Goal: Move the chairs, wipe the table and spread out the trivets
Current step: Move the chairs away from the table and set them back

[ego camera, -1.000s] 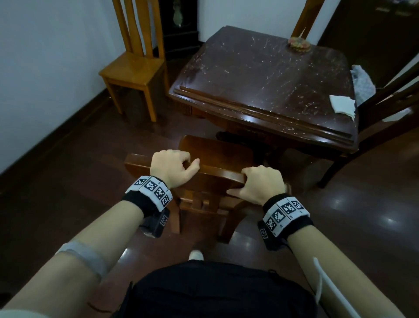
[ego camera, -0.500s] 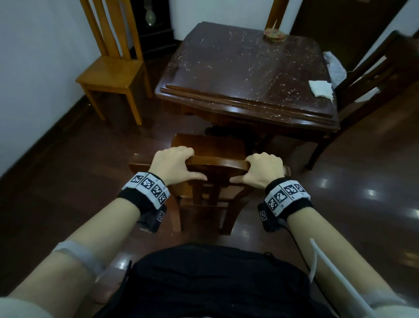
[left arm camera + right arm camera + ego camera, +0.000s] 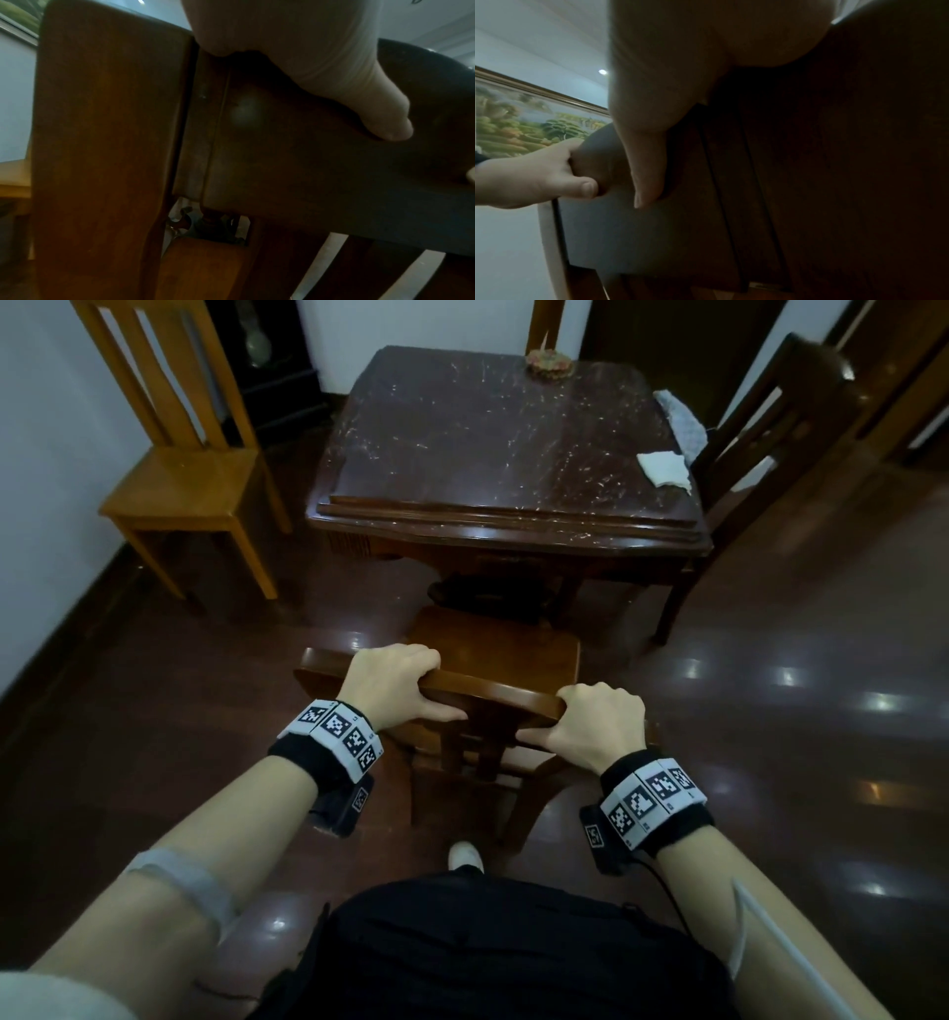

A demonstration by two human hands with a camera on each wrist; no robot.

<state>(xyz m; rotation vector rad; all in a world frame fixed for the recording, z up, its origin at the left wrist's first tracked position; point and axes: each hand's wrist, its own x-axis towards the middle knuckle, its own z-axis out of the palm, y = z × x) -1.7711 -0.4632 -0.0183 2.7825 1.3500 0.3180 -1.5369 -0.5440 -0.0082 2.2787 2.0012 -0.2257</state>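
A dark wooden chair stands in front of me, its seat clear of the dark square table. My left hand grips the left part of its top rail, fingers over the far side, thumb on the near face. My right hand grips the right end the same way. The left wrist view shows my thumb pressed on the chair back; the right wrist view shows both thumbs on the rail. A white cloth lies on the table's right edge, and a small stack of trivets sits at its far edge.
A light wooden chair stands at the left wall. A dark chair is tucked at the table's right side with a grey cloth on it. Another chair back rises behind the table. Glossy dark floor lies to the right.
The held chair has come back from the table towards me, so its seat now stands out from under the table edge. Both hands keep their grip on the top rail.
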